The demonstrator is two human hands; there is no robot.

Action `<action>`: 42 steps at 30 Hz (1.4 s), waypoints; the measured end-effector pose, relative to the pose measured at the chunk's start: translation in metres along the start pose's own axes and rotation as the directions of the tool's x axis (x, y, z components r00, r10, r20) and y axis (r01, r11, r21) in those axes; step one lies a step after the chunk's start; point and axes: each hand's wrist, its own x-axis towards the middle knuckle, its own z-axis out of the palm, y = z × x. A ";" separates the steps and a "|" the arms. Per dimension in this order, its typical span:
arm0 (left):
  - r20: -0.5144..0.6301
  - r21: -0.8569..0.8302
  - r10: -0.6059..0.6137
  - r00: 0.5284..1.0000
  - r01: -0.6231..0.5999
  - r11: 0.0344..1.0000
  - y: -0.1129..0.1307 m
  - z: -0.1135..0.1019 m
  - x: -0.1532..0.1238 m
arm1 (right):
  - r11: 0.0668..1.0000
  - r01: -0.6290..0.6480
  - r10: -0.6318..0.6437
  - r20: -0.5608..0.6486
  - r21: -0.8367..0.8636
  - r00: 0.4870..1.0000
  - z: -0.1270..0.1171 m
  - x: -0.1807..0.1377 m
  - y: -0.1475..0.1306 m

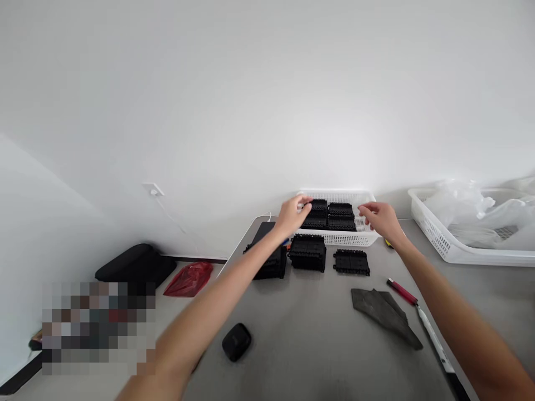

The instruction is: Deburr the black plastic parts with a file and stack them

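Black ribbed plastic plates lie stacked in rows inside a white perforated basket against the wall. My left hand hovers at the basket's left rim, thumb and forefinger apart with nothing seen between them. By the right rim is my right hand, its fingers half curled and apart, holding nothing visible. In front of the basket stand a stack of the same black plates and one single plate. More black plates are piled at the left, partly hidden by my left forearm.
A grey cloth lies beside a red-and-white tool near my right forearm. A small black case sits at the front left of the table. At right is a white basket with clear bags. A red bag lies beyond the left edge.
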 end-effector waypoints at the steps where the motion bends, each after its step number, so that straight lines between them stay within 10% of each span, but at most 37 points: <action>1: 0.004 -0.013 0.009 1.000 -0.009 1.000 0.003 0.007 -0.024 | 1.000 -0.015 0.015 -0.002 -0.003 1.000 -0.007 -0.023 0.008; 8: 0.242 0.125 -0.096 0.966 0.067 0.990 -0.010 0.093 -0.131 | 0.991 -0.136 0.136 -0.027 -0.012 0.990 0.002 -0.122 0.082; 19: 0.335 0.455 -0.131 0.933 -0.038 0.890 -0.029 0.169 -0.116 | 0.999 -0.033 0.027 -0.181 -0.032 0.983 0.028 -0.158 0.113; 33: 0.342 0.412 0.091 0.935 -0.236 0.880 -0.017 0.152 -0.134 | 0.975 -0.159 0.195 -0.256 0.158 0.947 0.024 -0.155 0.124; 42: 0.193 0.158 0.375 0.907 -0.406 0.900 -0.018 0.103 -0.172 | 0.850 -0.183 0.159 0.091 0.494 0.983 0.042 -0.170 0.099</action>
